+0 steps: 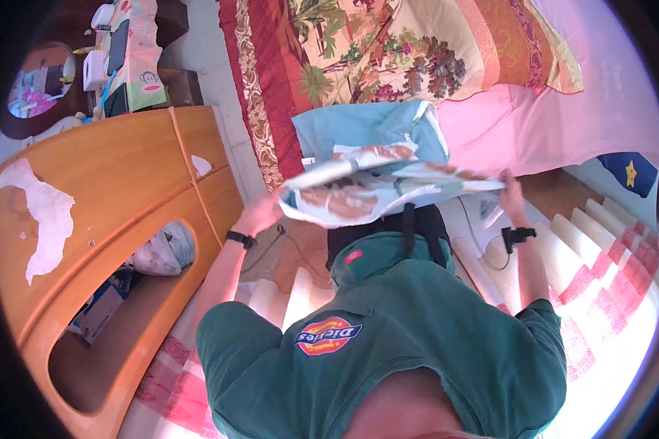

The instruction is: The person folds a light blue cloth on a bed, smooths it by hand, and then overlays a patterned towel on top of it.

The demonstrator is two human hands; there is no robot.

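Stretched between my two hands is a white cloth with a brown print (344, 205), blurred by motion, its near edge sagging open like a bag. My left hand (262, 212) grips its left end. At the opposite end, my right hand (514, 197) holds the other corner with closed fingers. Both wrists wear black bands. Just beyond the held cloth, a light blue cloth (366, 124) lies on the bed's near edge, partly covered by it. Whether the white cloth touches the blue one, I cannot tell.
Ahead is a bed with a floral quilt (388, 51) and a pink sheet (505, 121). A wooden cabinet (117, 154) with an oval opening stands at left, holding bags. Behind me hangs a white-and-red curtain (586, 293). A dark blue item with a star (626, 173) is at right.
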